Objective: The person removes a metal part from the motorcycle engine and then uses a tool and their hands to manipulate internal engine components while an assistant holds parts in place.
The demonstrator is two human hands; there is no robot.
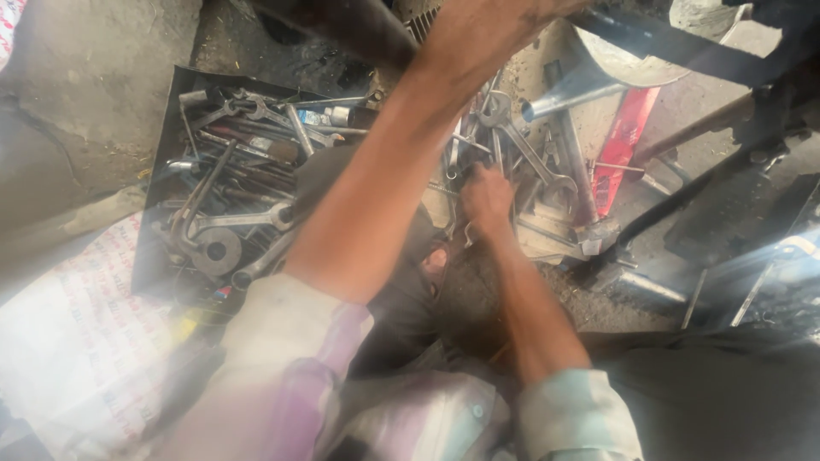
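fingers (475,181) of the right hand (487,201) are curled down into a heap of spanners (521,162) at the centre of the frame; the grip is closed over metal there, but which piece it has hold of cannot be told. just beside the hand a large open-ended spanner (523,145) lies with its long axis running from upper left to lower right, one jaw end toward the top of the frame and the other toward the lower right. the left forearm (384,188) crosses the frame diagonally from the lower left to the top centre, and its hand is out of view past the top edge, so its grip cannot be seen.

left of the arm a dark metal tray (158,171) holds many more spanners and a ring-ended tool (213,249), too tangled to count. right of the heap lie one metal tube (581,96) and one red flat piece (623,145). everything rests on a grimy concrete floor (94,77), with printed sacking (77,333) at the lower left and dark frame bars (683,196) on the right.
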